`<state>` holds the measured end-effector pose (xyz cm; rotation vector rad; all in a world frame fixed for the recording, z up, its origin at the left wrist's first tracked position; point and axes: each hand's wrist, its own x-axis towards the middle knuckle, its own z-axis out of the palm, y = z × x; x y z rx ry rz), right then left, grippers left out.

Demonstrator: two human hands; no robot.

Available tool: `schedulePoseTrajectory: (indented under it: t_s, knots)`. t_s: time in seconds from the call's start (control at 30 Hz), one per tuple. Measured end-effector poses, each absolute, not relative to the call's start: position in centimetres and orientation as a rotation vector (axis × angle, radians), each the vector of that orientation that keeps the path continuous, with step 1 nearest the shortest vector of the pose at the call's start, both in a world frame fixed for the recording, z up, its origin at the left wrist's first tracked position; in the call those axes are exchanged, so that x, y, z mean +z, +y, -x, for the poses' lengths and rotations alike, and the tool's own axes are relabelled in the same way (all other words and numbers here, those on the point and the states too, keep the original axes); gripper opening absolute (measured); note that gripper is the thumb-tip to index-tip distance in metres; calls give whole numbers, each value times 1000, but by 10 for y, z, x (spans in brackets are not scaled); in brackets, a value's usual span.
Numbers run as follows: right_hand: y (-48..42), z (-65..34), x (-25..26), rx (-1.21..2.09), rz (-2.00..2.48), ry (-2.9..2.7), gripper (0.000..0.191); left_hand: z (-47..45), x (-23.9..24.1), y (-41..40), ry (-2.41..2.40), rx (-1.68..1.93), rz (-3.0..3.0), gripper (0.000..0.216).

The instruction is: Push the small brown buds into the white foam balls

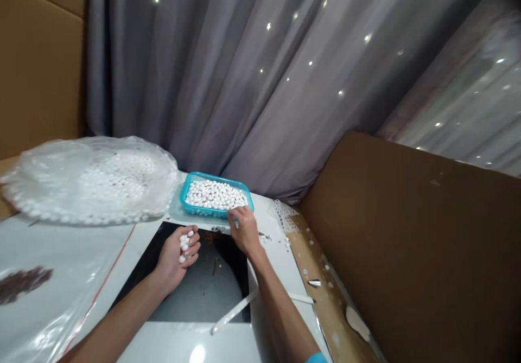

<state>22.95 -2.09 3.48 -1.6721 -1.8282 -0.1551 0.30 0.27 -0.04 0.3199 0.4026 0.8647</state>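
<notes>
My left hand (pixel 177 257) is cupped, palm up, with its fingers curled round several small white balls (pixel 185 246). It hangs over a dark, shiny flat sheet (pixel 195 292). At the near right rim of a blue plastic basket (pixel 187 207) is my right hand (pixel 245 230). Its fingers are bent together over the rim, and whether a ball sits between the fingertips is hidden. More white balls (pixel 215 193) of the same sort fill the basket nearly to the top.
A large clear plastic bag (pixel 93 181) of white balls lies on the left. A white stick (pixel 234 312) crosses the sheet's near right corner. On the right are a metal piping tip (pixel 314 283) and a cardboard panel (pixel 415 243). A grey curtain (pixel 244 81) hangs behind.
</notes>
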Motion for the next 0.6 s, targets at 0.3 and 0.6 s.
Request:
schedulePoseTrajectory:
  t_s: [0.3,0.6]
  knots:
    - [-18,-207,18,18,1967,-1910,17,-5,2,2,490,961,-376,29]
    - [-12,-191,30,107,2129,-1861,10,-12,-9,-1,524,901,-449,47]
